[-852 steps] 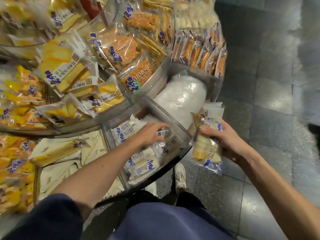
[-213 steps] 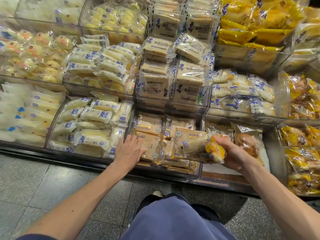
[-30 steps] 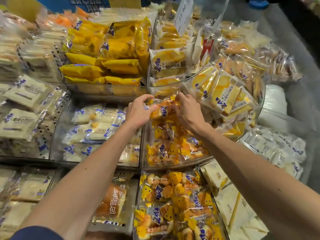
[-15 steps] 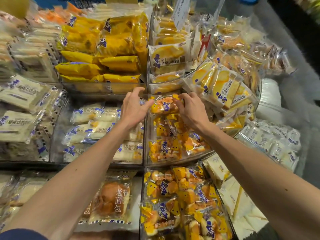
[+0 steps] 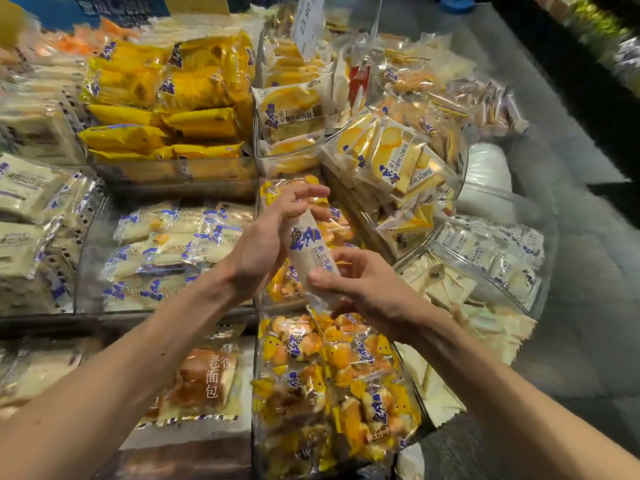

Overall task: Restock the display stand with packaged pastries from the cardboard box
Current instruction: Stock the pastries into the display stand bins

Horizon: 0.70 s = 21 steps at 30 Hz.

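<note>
We reached both bare forearms forward from the lower corners, and they converged toward the middle. Our left forearm (image 5: 138,348) rose from the lower left, its wrist nearly straight. Our left hand (image 5: 266,240) stood on edge, palm turned right, its fingers (image 5: 308,194) loosely spread and lightly curved round the top end of a packet (image 5: 308,247). Our right forearm (image 5: 502,393) came in from the lower right, its wrist bent a little inward. Our right hand (image 5: 370,289) sat lower and just beside the left, back turned up. Its thumb (image 5: 323,277) pressed the packet's lower front while the curled fingers (image 5: 346,254) closed behind it.
</note>
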### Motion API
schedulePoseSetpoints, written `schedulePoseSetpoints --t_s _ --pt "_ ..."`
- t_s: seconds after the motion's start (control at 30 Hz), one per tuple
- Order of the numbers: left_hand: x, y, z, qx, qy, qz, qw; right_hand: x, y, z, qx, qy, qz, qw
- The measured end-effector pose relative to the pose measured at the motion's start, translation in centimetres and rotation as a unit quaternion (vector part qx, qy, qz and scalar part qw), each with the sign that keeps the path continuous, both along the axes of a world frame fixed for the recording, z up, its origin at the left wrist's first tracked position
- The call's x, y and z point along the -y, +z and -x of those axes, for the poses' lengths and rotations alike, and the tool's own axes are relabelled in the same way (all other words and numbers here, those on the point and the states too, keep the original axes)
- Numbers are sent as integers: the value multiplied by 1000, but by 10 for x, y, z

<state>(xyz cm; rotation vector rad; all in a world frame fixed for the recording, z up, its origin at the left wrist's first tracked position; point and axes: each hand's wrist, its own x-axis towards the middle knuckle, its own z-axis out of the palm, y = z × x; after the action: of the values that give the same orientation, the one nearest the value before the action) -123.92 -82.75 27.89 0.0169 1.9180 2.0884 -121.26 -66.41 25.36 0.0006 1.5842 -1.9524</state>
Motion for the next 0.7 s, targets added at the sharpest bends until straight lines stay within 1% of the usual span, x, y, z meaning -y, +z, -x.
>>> schedulePoseSetpoints --t_s 0.13,0.23,0.3,0.4,0.5,0.63,0.7 --pt "-27 -3 -12 -16 -11 101 995 -58 -13 -4 -26 -18 -31 999" --pt "-73 -9 -31 -22 4 159 987 -114 -28 -14 -31 -43 -55 997" --pt "-113 -11 -46 -23 11 181 983 -158 -35 -25 -26 -63 -63 996" --pt "-179 -15 -65 -51 -17 217 975 -232 -43 -43 -28 -85 -85 992" --pt "-241 -28 -80 -61 -28 222 973 -298 -43 -53 -35 -90 -110 989" --pt "-306 -60 -85 -97 -12 274 957 -363 -44 -46 -53 -113 -132 983" --pt "-331 -74 -80 -102 2 286 953 -384 -53 -35 -70 -117 -163 977"
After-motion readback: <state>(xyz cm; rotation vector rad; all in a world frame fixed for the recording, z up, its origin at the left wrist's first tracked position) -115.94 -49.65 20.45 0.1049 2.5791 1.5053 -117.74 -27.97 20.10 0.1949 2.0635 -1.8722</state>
